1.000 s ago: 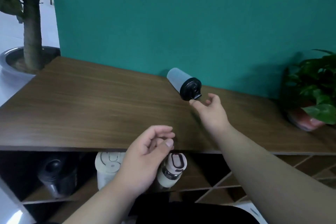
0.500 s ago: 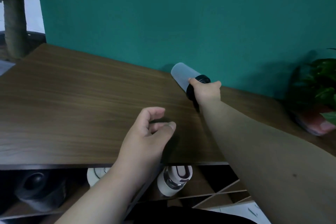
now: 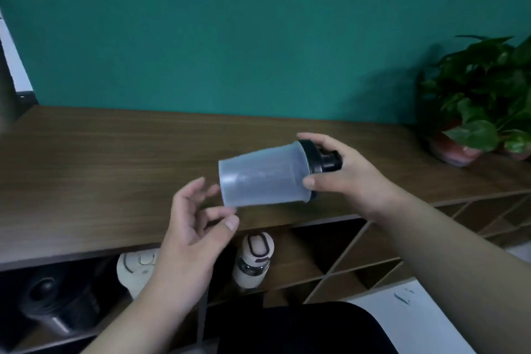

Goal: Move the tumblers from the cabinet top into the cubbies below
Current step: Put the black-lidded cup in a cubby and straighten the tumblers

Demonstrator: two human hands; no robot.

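A translucent grey tumbler (image 3: 263, 178) with a black lid lies sideways in the air above the front part of the brown cabinet top (image 3: 94, 169). My right hand (image 3: 342, 172) grips it at the lid end. My left hand (image 3: 195, 224) is open just below and left of the tumbler's base, its fingertips close to it. In the cubbies (image 3: 321, 253) below lie a dark tumbler (image 3: 54, 299), a cream tumbler (image 3: 136, 267) partly hidden by my left wrist, and a cream bottle with a dark band (image 3: 253, 261).
A potted green plant (image 3: 485, 106) in a reddish pot stands on the cabinet top at the far right. A teal wall (image 3: 258, 26) rises behind the cabinet. Diamond-shaped cubbies (image 3: 488, 215) run along the right below the top.
My right hand closed on the tumbler's lid end, lifted it off the back of the cabinet top and brought it forward and sideways. My left hand rose and opened toward its base.
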